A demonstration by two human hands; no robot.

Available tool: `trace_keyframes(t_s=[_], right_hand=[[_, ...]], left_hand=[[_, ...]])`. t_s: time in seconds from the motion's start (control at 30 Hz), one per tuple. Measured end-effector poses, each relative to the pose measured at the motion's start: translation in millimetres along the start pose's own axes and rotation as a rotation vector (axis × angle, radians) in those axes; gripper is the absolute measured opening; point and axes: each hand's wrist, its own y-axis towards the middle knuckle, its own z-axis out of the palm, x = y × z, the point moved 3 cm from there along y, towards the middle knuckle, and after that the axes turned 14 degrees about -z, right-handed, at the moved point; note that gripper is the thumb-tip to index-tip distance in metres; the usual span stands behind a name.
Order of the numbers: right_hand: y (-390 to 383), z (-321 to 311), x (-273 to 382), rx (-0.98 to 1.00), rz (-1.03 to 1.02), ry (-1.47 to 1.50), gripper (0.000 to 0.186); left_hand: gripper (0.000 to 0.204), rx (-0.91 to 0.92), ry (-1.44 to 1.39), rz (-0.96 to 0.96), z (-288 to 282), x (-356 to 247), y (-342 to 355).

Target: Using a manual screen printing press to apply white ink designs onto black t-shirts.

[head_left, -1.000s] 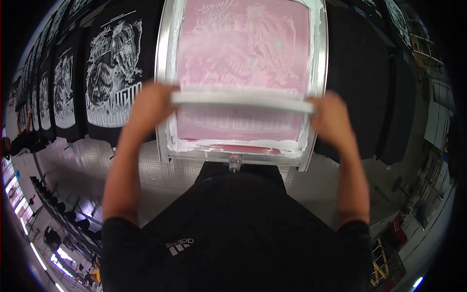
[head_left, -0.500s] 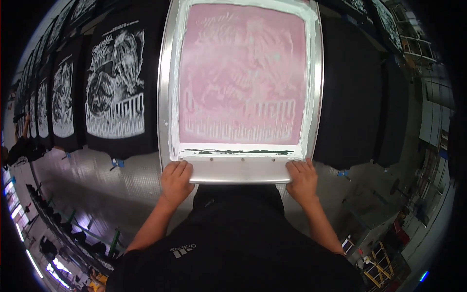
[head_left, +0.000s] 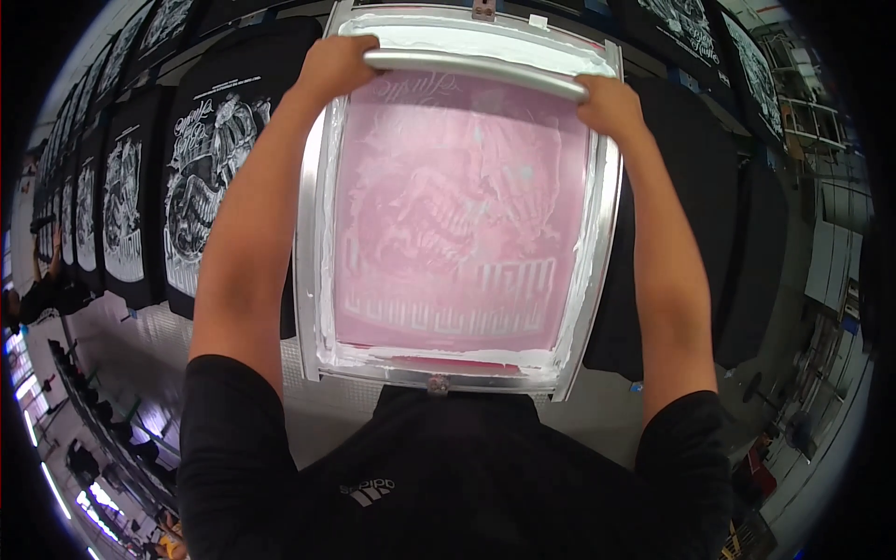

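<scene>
I've just sent my left hand (head_left: pixel 338 69) and right hand (head_left: pixel 611 105) up near the far edge of the frame (head_left: pixel 309 243), fingers (head_left: pixel 364 45) curled round the pale bar (head_left: pixel 476 70) there, leaving most of the pink screen (head_left: pixel 448 205) showing.

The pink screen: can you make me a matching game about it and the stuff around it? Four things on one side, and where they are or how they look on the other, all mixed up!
Things:
1. Long bar
2. Mesh
3. Big printed shirt
4. Right hand

Places, colours and states:
A. Pink, inside the metal frame
B. Closed around one end of something
C. Black with a white picture, left of the frame
D. Greyish, stretched between two hands

Right pairs: 1-D, 2-A, 3-C, 4-B
</scene>
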Motion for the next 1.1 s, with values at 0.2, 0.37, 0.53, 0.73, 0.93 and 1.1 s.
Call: trace_keyframes(t_s=[0.2,0.37,0.53,0.73,0.93,1.1], right_hand=[[65,-29,-43,0.058,-0.099,0.111,0.042],[91,-65,-49,0.153,-0.098,0.342,0.039],[110,-33,-85,0.229,-0.087,0.25,0.055],[136,-29,-35,0.262,-0.251,0.281,0.048],[121,-20,52,0.163,-0.168,0.213,0.053],[24,-5,97,0.135,-0.242,0.228,0.053]], left_hand=[[0.046,0.093,0.046,-0.088,-30,-3,49],[0.04,-0.719,-0.019,0.063,-80,-20,-44],[0.03,1.068,-0.518,-0.166,-25,-65,-311],[0.047,1.139,-1.06,-0.632,57,-111,-533],[0.045,1.225,-1.008,-0.617,64,-114,-532],[0.037,1.04,-1.207,-0.575,66,-119,-533]])
